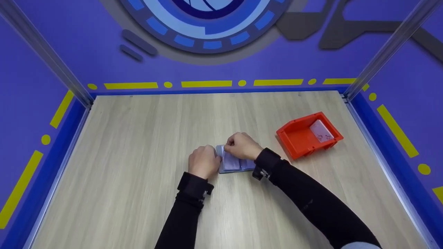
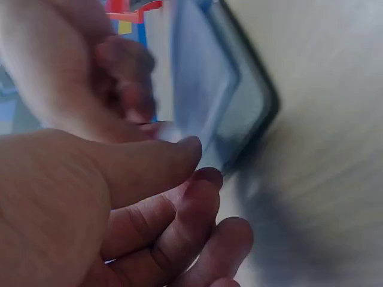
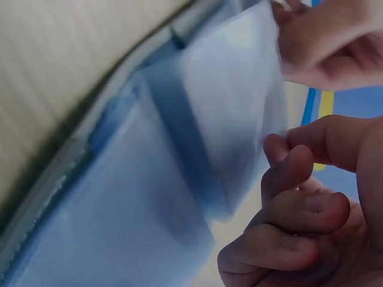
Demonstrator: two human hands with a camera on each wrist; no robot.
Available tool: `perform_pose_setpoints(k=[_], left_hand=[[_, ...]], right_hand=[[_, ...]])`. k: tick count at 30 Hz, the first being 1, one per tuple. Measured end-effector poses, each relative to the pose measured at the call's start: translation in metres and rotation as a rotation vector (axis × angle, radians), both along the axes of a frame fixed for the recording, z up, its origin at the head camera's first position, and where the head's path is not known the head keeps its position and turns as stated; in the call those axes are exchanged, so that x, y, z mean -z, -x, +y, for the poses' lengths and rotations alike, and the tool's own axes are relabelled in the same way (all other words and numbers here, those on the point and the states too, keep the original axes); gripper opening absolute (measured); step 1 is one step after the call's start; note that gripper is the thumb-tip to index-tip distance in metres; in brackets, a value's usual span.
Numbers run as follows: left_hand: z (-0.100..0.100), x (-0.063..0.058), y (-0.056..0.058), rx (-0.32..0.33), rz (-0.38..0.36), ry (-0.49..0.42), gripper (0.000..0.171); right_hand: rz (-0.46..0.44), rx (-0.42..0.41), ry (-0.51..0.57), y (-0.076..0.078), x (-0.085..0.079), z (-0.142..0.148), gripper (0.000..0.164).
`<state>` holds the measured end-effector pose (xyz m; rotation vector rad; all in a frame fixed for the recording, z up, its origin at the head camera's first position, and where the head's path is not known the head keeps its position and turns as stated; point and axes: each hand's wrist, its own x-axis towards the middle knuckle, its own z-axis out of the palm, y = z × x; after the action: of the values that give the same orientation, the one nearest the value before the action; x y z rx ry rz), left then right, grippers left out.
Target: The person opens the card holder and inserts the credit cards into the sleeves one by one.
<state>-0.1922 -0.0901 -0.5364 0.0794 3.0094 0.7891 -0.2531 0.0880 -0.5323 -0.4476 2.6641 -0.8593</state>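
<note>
An open card holder (image 1: 231,163) with clear plastic sleeves and a grey cover lies on the table in the head view. At its left edge, my left hand (image 1: 203,161) pinches the corner between thumb and fingers. My right hand (image 1: 243,146) reaches over from the right and pinches the edge of a clear sleeve (image 3: 230,101), which stands partly lifted in the right wrist view. A second sleeve (image 3: 125,209) lies beside it, across the fold. The right hand and wrist cover part of the holder's right half in the head view.
A red bin (image 1: 294,138) stands to the right on the wooden table (image 1: 138,145), with a pale card bearing pink marks (image 1: 322,131) leaning inside. Blue-purple walls (image 1: 214,71) enclose the table at the back and both sides.
</note>
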Motion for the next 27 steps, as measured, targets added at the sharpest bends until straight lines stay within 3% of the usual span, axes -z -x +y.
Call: perform_pose_setpoints(k=[8,13,16,23,27], left_hand=[[0.004,-0.016,-0.006,0.029,0.039,-0.025,0.033],[0.008,-0.007,-0.005,0.038,0.028,-0.011,0.055],[0.010,0.001,-0.005,0.026,0.038,0.007,0.059],[0.010,0.012,-0.001,0.012,0.003,0.030,0.050],[0.010,0.012,0.000,0.001,-0.019,0.032,0.043]], right_hand=[[0.025,-0.057,-0.034,0.001,0.001,0.004,0.022],[0.034,-0.130,-0.017,-0.002,0.000,0.010,0.024],[0.015,-0.156,-0.018,-0.006,0.000,0.013,0.026],[0.030,-0.172,0.007,-0.017,-0.005,0.024,0.028],[0.075,-0.155,0.005,-0.022,-0.020,0.040,0.026]])
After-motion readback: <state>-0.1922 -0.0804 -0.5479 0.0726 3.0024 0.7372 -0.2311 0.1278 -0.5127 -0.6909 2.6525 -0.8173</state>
